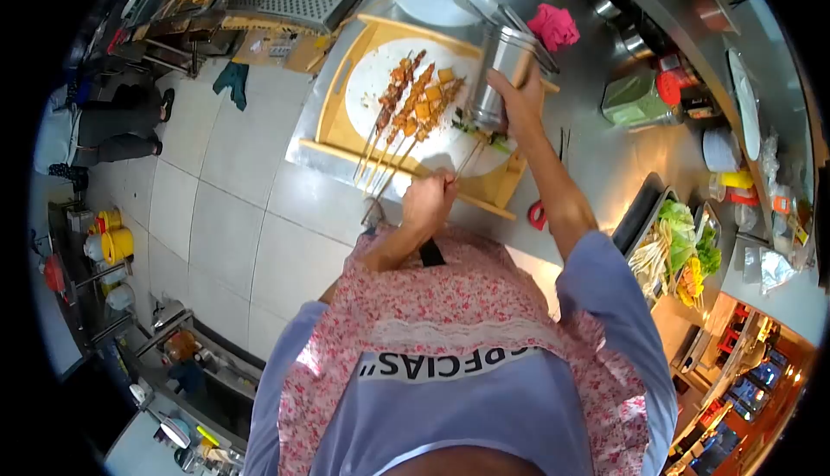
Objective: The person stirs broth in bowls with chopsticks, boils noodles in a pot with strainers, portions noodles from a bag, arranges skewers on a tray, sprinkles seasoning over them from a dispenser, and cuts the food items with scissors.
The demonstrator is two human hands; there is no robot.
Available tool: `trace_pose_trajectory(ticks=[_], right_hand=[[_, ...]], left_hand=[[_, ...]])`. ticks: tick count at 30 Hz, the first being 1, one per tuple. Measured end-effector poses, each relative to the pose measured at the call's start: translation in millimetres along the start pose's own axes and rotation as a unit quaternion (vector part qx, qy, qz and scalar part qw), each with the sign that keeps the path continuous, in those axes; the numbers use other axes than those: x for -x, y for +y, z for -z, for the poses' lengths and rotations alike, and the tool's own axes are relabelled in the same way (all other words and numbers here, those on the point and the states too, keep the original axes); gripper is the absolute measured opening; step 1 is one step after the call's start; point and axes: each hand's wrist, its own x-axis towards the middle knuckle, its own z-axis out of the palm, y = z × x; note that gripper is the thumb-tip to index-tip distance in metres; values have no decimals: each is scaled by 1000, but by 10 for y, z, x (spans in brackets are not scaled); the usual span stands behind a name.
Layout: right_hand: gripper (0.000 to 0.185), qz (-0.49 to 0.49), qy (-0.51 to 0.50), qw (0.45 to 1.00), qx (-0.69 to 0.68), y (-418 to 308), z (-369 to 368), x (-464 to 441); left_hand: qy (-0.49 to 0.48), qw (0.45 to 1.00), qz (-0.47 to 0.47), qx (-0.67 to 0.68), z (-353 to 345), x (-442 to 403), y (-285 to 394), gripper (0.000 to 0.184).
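okay so, the right hand (516, 106) is wrapped around a shiny metal shaker (486, 95), held tilted over the right side of a white round plate (360, 95) in a wooden tray (333, 102). the left hand (428, 205) is closed in a fist at the near rim, fingers clamped on what look like the thin sticks of the green veg skewers (484, 137), which are right by the shaker's lower end. can't really see how many sticks are in there.

the other loaded skewers (398, 91) lie across the plate beside them, bare ends poking out over the tray rim towards the body.

my worry is the shaker tbh. it's big and smooth, so any grease on the fingers could let it slide down onto the greens. can't tell if the lid is snug either, and a loose one could dump a whole pile in one spot. the sticks are skinny, so a weak pinch might let them roll, and the fist is close enough to the other stick ends that a sideways bump could flip a skewer. the apron (450, 247) sits near those ends too, so leaning in might snag one.
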Motion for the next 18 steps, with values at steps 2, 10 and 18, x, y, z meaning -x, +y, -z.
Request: trace_pose_trajectory(ticks=[2, 10, 18], right_hand=[[59, -31, 63, 990, -119, -198, 26, 131], [56, 35, 113, 983, -143, 65, 302, 119], [63, 0, 104, 989, -103, 135, 398, -253]], left_hand=[[-18, 999, 36, 34, -6, -49, -47, 14], [-26, 994, 60, 85, -76, 67, -89, 13], [-18, 995, 31, 94, -6, 65, -39, 11]])
